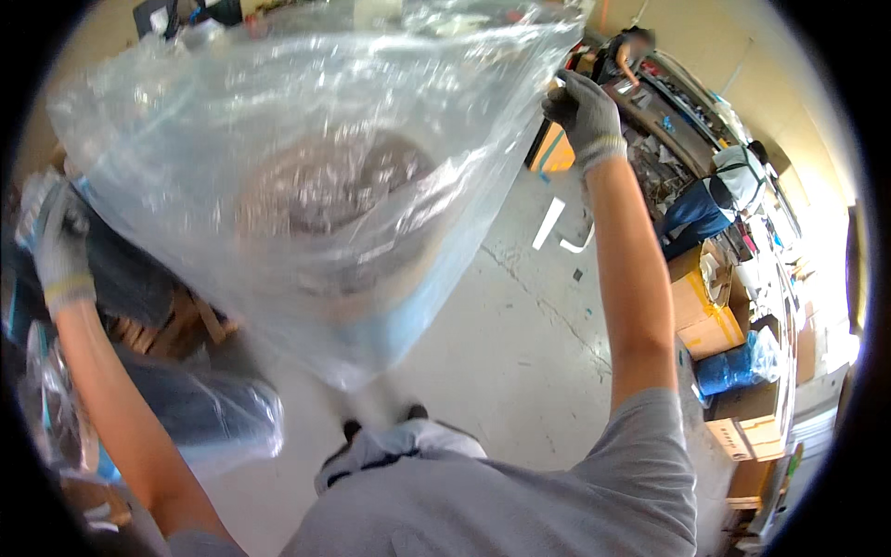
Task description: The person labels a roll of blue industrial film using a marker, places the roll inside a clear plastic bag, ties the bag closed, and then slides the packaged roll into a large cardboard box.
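Holding a clear plastic bag (306, 158) across the upper left of the frame — clamped in the gloved left hand (63, 237) at far left and the gloved right hand (587, 116) at upper centre-right.

Glossy, crinkled plastic film (223, 116) at 11 o'clock; our cloth gloves (594, 116) matt; cardboard box (698, 320), 3 o'clock, matt.

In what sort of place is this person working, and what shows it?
Probably a workshop or packing area: clear plastic film is held up in front, cardboard boxes stand at the right, and a cluttered workbench shows at upper right.
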